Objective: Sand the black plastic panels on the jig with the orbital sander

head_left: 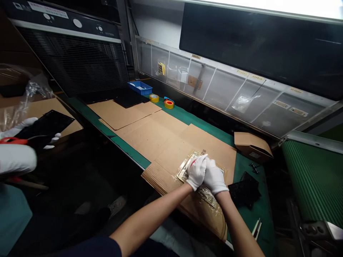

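Head view: gloved hands [206,174] press clear plastic wrapping [210,197] around a shiny packet [185,169].

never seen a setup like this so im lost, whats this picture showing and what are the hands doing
This picture comes from a camera worn on a person's head, looking forward and down at their own arms. Their white-gloved left hand and right hand press together on a plastic-wrapped foil packet, which lies on a flattened cardboard sheet. Whether either hand holds something cannot be told. Along the green bench mat sit a blue plastic tray and an orange tape roll. At far left, a co-worker's gloved hand holds a flat black panel.
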A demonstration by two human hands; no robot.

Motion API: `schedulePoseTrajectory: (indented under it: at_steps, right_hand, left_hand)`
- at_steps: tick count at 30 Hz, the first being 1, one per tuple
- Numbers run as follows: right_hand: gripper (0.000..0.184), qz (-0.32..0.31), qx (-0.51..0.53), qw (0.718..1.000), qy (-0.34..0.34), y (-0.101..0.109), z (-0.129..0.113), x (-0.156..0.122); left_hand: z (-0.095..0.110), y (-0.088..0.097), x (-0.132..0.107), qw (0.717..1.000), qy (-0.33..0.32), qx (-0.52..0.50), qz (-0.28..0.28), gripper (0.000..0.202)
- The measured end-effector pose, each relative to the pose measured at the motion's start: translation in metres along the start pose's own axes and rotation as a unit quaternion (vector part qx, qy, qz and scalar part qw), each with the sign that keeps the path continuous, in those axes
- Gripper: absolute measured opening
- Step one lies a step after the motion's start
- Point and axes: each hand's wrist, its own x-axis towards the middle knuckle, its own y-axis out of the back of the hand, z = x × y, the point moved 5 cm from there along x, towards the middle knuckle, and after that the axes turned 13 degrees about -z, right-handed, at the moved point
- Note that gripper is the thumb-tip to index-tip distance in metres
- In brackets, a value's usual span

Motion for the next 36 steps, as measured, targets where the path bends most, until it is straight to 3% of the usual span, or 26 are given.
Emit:
schedulePoseTrajectory:
  at_steps: [3,8,10,16,22,25,28,32,36]
  right_hand:
    - [0.04,-0.008,-0.003,0.997,-0.075,0.003,0.014,0.001]
    - [0.047,-0.003,-0.045,0.999,-0.005,-0.037,0.024,-0.041]
    - [0.045,-0.005,-0.034,0.999,0.006,-0.044,0.032,-0.049]
    - [0.04,0.059,-0.01,0.992,-0.115,-0.031,0.067,-0.047]
    - [0.037,0.048,-0.015,0.996,-0.07,-0.044,0.074,-0.063]
    - [0.039,0.066,0.011,0.989,-0.132,-0.036,0.081,-0.063]
    - [0.04,0.045,0.05,0.985,-0.16,-0.035,0.079,-0.062]
    - [0.044,0.028,0.038,0.997,-0.058,-0.034,0.054,-0.054]
    - [0.044,0.045,0.053,0.992,-0.11,-0.022,0.04,-0.037]
  left_hand:
    - [0.005,-0.01,0.014,1.0,-0.016,-0.001,-0.016,0.037]
    - [0.014,-0.021,-0.049,1.0,-0.001,-0.026,-0.009,0.041]
    - [0.018,-0.029,-0.059,0.999,0.005,-0.034,-0.022,0.042]
    - [0.029,-0.058,-0.025,0.993,-0.017,-0.076,-0.083,0.042]
    - [0.036,-0.067,-0.046,0.995,-0.029,-0.041,-0.092,0.046]
    - [0.039,-0.072,-0.041,0.992,-0.03,-0.039,-0.118,0.048]
    - [0.038,-0.068,-0.039,0.991,-0.026,-0.053,-0.117,0.045]
    - [0.028,-0.051,-0.048,0.994,-0.001,-0.045,-0.096,0.05]
    - [0.016,-0.039,-0.048,0.995,0.014,-0.027,-0.09,0.053]
